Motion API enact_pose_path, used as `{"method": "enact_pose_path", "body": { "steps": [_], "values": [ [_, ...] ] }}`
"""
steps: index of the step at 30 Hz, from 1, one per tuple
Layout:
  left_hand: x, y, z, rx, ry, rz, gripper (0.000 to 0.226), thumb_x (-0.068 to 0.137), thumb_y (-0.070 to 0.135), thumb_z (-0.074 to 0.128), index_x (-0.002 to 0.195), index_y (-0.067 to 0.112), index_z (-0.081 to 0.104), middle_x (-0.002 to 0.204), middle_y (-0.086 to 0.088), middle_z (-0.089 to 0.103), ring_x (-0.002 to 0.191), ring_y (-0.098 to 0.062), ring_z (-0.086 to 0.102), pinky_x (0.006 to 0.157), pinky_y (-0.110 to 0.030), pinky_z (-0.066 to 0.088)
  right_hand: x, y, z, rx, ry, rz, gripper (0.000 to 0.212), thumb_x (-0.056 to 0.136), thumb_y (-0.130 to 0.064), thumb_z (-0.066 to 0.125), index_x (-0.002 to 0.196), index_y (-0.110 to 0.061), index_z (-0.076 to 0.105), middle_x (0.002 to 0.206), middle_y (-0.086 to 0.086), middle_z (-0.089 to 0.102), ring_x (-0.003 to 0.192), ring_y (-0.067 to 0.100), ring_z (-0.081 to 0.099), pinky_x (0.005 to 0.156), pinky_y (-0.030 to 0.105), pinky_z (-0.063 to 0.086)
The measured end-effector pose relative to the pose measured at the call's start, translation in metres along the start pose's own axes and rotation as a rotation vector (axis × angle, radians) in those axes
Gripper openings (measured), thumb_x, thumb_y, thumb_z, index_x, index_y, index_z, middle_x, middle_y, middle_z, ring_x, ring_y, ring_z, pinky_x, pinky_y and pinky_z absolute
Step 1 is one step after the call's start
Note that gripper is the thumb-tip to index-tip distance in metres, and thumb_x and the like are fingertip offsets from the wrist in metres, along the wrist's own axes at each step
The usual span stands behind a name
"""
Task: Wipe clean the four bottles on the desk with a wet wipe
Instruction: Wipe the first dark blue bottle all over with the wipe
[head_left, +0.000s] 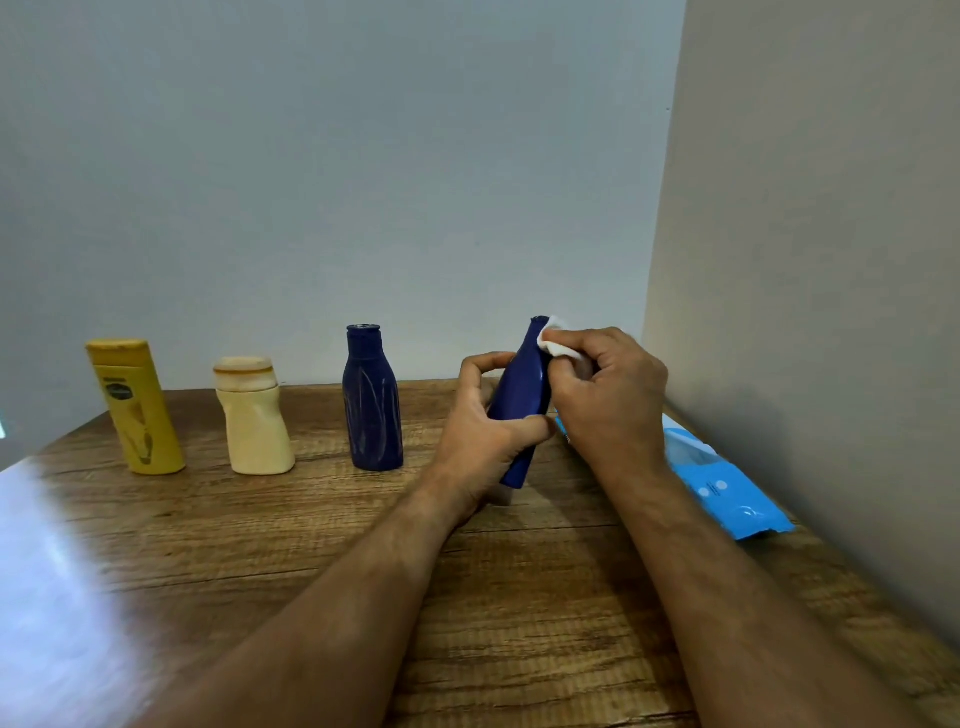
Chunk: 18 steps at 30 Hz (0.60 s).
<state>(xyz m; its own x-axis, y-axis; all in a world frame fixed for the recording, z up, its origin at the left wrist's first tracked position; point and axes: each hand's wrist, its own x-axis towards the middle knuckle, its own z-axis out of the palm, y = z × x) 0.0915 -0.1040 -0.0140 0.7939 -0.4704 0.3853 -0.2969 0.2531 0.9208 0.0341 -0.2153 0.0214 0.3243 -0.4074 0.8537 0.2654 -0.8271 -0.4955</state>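
My left hand grips a dark blue bottle around its lower body, tilted with the neck up and to the right, above the wooden desk. Against the bottle's neck and shoulder my right hand presses a white wet wipe. A second dark blue bottle, streaked with pale marks, stands upright to the left. Further left stand a dented cream bottle and a yellow bottle.
A blue pack of wet wipes lies on the desk at the right, behind my right forearm and close to the side wall. The back wall runs just behind the row of bottles. Glare covers the desk's left front.
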Motion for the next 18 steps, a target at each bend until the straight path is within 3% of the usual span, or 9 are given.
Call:
{"method": "enact_pose_path", "body": {
  "steps": [8, 12, 15, 18],
  "values": [
    [-0.001, 0.004, -0.008, -0.127, -0.018, -0.052, 0.066, 0.064, 0.015, 0.071, 0.125, 0.031, 0.053, 0.1, -0.006, 0.067, 0.077, -0.019, 0.061, 0.059, -0.034, 0.05, -0.003, -0.006, -0.005, 0.075, -0.157, -0.042, 0.017, 0.072, -0.011, 0.066, 0.085, -0.015, 0.076, 0.082, -0.004, 0.07, 0.077, 0.009, 0.063, 0.068, 0.02, 0.052],
    [-0.002, 0.005, -0.008, -0.19, -0.088, -0.078, 0.056, 0.065, 0.015, 0.067, 0.12, 0.027, 0.061, 0.096, -0.003, 0.066, 0.077, -0.017, 0.058, 0.061, -0.031, 0.046, 0.0, -0.005, -0.002, 0.062, -0.044, 0.009, 0.021, 0.083, -0.008, 0.065, 0.096, -0.018, 0.077, 0.092, -0.004, 0.071, 0.083, 0.005, 0.063, 0.076, 0.005, 0.046],
    [-0.002, 0.007, -0.008, -0.209, -0.094, -0.102, 0.058, 0.062, 0.018, 0.069, 0.119, 0.024, 0.063, 0.092, -0.004, 0.064, 0.07, -0.016, 0.056, 0.059, -0.031, 0.045, 0.002, -0.003, -0.002, 0.087, -0.033, 0.066, 0.023, 0.086, -0.009, 0.064, 0.102, -0.021, 0.076, 0.095, -0.006, 0.07, 0.085, 0.004, 0.063, 0.077, 0.01, 0.05],
    [0.0, 0.006, -0.011, -0.236, -0.065, -0.114, 0.064, 0.058, 0.021, 0.071, 0.122, 0.017, 0.066, 0.092, -0.005, 0.067, 0.074, -0.017, 0.06, 0.058, -0.031, 0.049, 0.0, -0.003, -0.004, 0.069, -0.09, 0.025, 0.022, 0.078, -0.006, 0.067, 0.094, -0.019, 0.078, 0.087, -0.004, 0.071, 0.079, 0.006, 0.063, 0.07, 0.008, 0.047]
  ]
}}
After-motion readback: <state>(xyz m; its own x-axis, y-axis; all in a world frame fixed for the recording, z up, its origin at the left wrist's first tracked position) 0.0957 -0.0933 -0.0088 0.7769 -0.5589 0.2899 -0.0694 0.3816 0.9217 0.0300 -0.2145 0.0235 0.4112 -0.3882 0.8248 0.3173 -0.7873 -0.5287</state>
